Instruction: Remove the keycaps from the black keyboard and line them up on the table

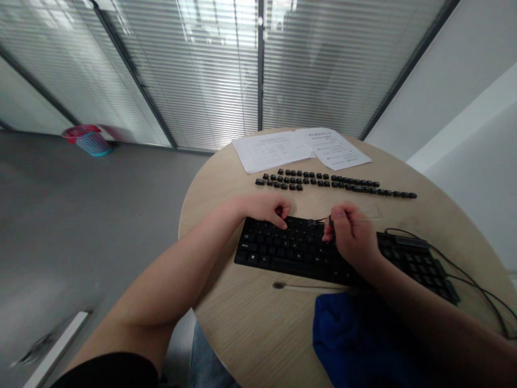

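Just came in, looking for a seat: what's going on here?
Someone's left hand touches the keyboard near its far edge, while the right hand holds a thin tool over it. Whether the tool grips anything is unclear. Loose keycaps lie in rows beyond, papers behind them; a brush and blue cloth lie nearer.

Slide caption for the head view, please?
Left hand at a black keyboard, right hand holding a thin tool; loose keycaps in rows beyond.
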Tool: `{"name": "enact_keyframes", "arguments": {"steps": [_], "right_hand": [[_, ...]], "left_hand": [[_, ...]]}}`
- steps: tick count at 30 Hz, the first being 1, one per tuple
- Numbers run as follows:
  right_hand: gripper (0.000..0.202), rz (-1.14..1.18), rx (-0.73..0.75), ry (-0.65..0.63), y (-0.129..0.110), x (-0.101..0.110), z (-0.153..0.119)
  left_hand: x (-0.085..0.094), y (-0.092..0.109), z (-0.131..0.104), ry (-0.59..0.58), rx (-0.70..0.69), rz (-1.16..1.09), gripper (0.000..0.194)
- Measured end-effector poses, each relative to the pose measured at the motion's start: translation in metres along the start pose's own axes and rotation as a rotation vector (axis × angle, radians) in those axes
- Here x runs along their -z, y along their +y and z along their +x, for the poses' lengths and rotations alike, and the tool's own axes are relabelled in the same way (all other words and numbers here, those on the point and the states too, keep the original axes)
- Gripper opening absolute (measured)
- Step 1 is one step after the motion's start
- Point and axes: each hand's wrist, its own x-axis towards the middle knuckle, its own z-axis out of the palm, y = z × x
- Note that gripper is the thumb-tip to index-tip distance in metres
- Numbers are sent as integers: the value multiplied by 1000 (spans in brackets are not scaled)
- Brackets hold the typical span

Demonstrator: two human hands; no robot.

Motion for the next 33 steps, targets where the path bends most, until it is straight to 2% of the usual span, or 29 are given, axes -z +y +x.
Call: {"name": "enact_keyframes", "arguments": {"steps": [5, 10, 16, 21, 30, 33], "right_hand": [[27, 11, 162, -28, 7, 0, -1], [22, 89, 289, 16, 15, -1, -4], [19, 160, 370, -27, 17, -3, -6], [17, 186, 384, -32, 18, -3, -7], [16, 46, 571, -58, 12, 0, -7], [17, 44, 582, -50, 11, -1, -6]], "left_hand": [[2, 1, -2, 36, -31, -28, 23], [3, 15, -5, 79, -136, -249, 40], [-1, 26, -3, 59, -164, -408, 24], [-4, 22, -1, 84, -166, -567, 25], [-3, 21, -2, 180, -191, -491, 24], [-3, 20, -2, 210, -185, -496, 25]]}}
